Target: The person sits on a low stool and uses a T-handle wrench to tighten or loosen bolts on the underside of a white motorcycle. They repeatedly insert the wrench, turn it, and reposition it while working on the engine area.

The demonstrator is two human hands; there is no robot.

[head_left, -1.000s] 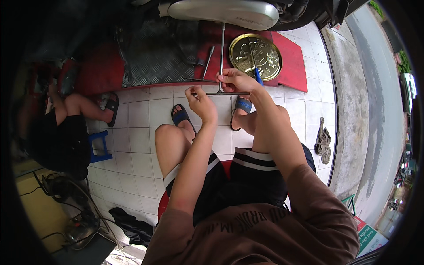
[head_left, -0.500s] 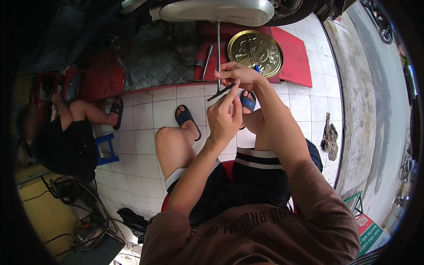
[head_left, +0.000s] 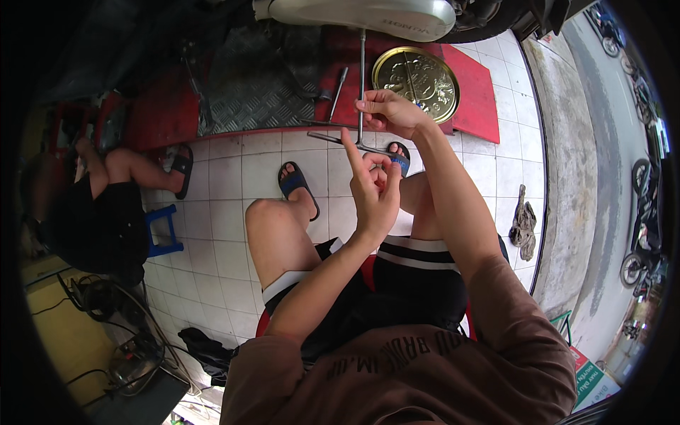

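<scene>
A steel T-handle wrench (head_left: 361, 67) runs from beneath a silver motorcycle engine cover (head_left: 354, 14) down to its crossbar, tilted above the floor. Around the shaft, the thumb and fingers of my right hand (head_left: 389, 113) are closed. My left hand (head_left: 375, 191) is at the crossbar, index finger stretched along it and the others loosely bent, not gripping it. Behind the shaft, a round gold tray (head_left: 435, 78) holds a tool, mostly hidden by my right hand. Another long metal tool (head_left: 338, 92) lies beside it on the red platform (head_left: 471, 95).
A co-worker in black (head_left: 92, 212) sits at left by a blue stool (head_left: 164, 230). A machine with hoses (head_left: 131, 361) stands lower left. A rag (head_left: 523, 223) lies right of my legs. Parked motorcycles (head_left: 641, 219) line the road beyond the concrete edge.
My left hand moved rightward from the crossbar's left end, its index finger straightening. The crossbar swung steeply around, then back to a slant. My right hand stayed on the shaft.
</scene>
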